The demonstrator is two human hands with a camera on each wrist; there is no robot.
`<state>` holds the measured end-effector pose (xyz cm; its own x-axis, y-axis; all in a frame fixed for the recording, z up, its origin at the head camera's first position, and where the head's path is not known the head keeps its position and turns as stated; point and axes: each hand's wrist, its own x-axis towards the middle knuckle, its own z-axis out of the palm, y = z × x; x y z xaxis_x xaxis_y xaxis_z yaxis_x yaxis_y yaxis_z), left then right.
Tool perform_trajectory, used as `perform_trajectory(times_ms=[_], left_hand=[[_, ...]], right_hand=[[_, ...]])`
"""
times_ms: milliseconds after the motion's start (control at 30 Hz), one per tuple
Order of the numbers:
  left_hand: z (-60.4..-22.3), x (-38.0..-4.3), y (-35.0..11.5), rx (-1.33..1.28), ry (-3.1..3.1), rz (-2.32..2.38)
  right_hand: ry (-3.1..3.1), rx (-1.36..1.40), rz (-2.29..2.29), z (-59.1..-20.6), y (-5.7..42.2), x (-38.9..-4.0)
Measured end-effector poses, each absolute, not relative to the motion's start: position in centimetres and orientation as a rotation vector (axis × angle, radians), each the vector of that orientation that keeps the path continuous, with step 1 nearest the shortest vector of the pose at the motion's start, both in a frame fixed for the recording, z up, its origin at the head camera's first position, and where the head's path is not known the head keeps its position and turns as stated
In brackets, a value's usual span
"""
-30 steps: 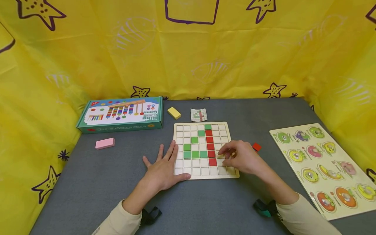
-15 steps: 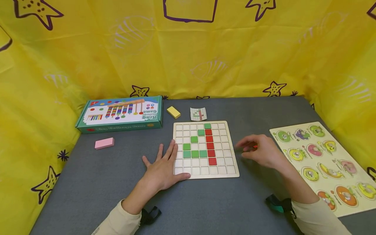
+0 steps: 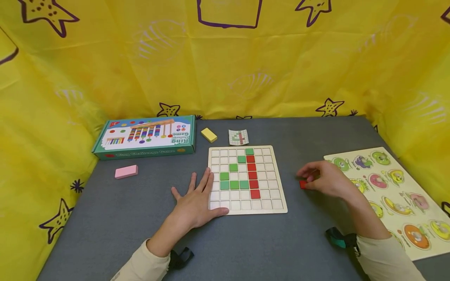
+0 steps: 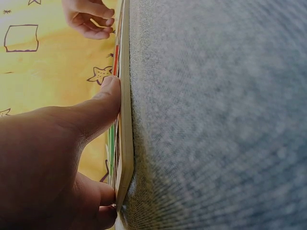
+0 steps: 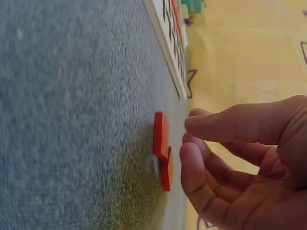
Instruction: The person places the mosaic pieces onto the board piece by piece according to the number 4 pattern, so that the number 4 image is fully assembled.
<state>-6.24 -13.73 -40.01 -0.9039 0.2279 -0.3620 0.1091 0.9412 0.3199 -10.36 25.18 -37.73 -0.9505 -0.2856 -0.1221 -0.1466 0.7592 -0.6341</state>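
A square wooden grid board (image 3: 246,207) lies on the table, bearing several green tiles (image 3: 234,185) and a column of red tiles (image 3: 252,175). My left hand (image 3: 194,205) rests on its left edge with fingers spread. The left wrist view shows the thumb (image 4: 103,103) against the board's rim (image 4: 125,105). Off the board's right side, my right hand (image 3: 325,178) hovers over a red tile (image 3: 302,184). In the right wrist view two red tiles (image 5: 161,135) lie on the table, one partly upon the other. My right fingertips there are loosely bent, slightly apart from the tiles, holding nothing.
A small pattern card (image 3: 238,137) and a yellow block (image 3: 209,135) lie behind the board. A game box (image 3: 144,136) and a pink block (image 3: 126,171) sit at left. At right lies a fruit puzzle board (image 3: 397,187), partly under my right forearm. Yellow cloth (image 3: 225,70) encloses the table.
My right hand has moved from over the board's right side out to the red tiles on the table. My left hand has stayed on the board's edge, and the tiles on the grid look the same.
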Motion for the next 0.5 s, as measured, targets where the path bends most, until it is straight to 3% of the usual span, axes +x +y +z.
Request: perform_trajectory(times_ms=[500], left_hand=[[-40.09,-6.14,-13.64,0.245,2.71,0.416]], right_hand=[[2.701,-0.359,-0.905,-38.48,25.85,-10.56]])
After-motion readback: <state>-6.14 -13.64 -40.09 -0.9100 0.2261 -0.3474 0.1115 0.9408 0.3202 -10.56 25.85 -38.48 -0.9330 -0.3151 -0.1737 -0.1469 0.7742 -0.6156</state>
